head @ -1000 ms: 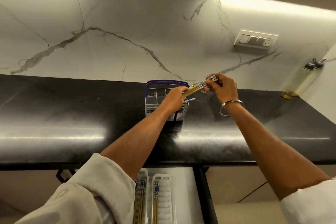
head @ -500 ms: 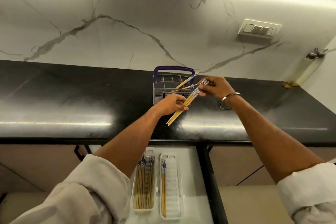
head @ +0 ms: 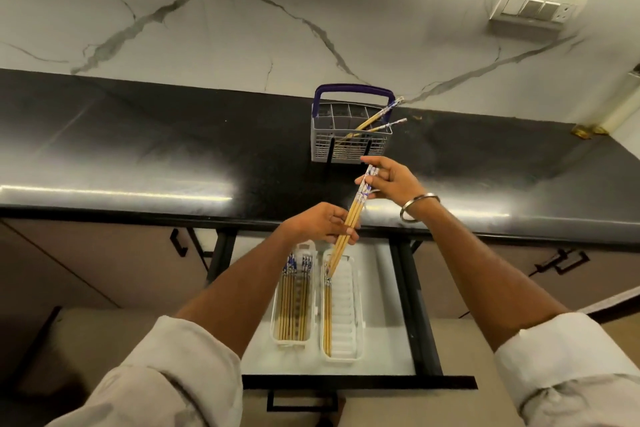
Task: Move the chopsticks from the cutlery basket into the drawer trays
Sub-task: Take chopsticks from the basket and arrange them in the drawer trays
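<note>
In the open drawer [head: 381, 360] two white trays [head: 356, 340] already hold chopsticks, and above them the left hand [head: 318, 224] and right hand [head: 394, 180] both pinch a tilted bundle of chopsticks [head: 351, 218] (tips dipping toward the right tray), while farther back the cutlery basket [head: 349, 146] on the black counter [head: 138, 135] holds two more

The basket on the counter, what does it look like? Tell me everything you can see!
The cutlery basket is a small grey box, plastic by the look of it, with open grid walls and dividers making compartments inside. A purple handle arches over its top. It stands upright on the black counter, near the marble wall. Two chopsticks lean out of it toward the right, blue-and-white patterned ends up. Neither hand touches it.
</note>
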